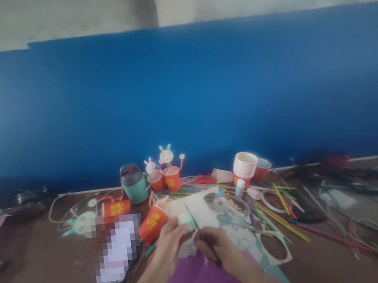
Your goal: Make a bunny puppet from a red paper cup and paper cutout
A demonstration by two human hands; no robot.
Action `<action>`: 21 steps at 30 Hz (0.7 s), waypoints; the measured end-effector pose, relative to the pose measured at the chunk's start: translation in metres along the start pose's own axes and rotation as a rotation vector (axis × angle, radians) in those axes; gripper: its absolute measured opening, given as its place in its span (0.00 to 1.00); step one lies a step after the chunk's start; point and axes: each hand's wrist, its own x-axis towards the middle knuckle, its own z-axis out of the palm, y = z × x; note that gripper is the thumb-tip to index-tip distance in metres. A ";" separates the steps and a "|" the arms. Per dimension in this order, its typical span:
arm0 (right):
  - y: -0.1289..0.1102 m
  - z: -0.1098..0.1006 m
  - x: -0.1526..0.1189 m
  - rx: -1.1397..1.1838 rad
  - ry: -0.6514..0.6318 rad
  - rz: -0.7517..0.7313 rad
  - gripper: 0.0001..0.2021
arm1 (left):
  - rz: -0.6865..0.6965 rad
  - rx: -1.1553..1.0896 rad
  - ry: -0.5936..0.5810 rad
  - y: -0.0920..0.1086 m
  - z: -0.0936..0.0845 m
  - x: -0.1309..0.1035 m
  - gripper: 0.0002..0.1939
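Note:
My left hand (171, 240) pinches a small piece of white paper (187, 221) with green drawn shapes on it. In my right hand (220, 247) is a pair of scissors (216, 258) with dark handles; the blades point up and away, close beside the paper piece. Whether they touch it I cannot tell. Purple paper (199, 282) lies below both hands. A red paper cup (153, 224) rests on its side just left of my left hand. Sheets of white paper (200, 203) are spread beyond my hands.
At the back stand paper cups with rabbit faces (172, 179), a green lidded container (135, 187) and stacked paper cups (245, 167). A blurred phone (118, 252) lies left. Tape rolls (272, 201), a cut paper ring (286, 257) and coloured pipe cleaners (281, 222) cover the right.

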 end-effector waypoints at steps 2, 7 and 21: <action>0.001 0.000 0.000 0.005 0.005 0.008 0.11 | -0.001 0.001 0.015 0.001 0.000 0.000 0.13; 0.000 0.002 0.001 0.002 -0.009 0.049 0.13 | -0.010 0.024 -0.046 0.001 0.000 0.001 0.11; -0.007 0.000 -0.002 0.005 -0.016 0.017 0.18 | -0.008 0.030 -0.046 0.000 -0.005 0.002 0.14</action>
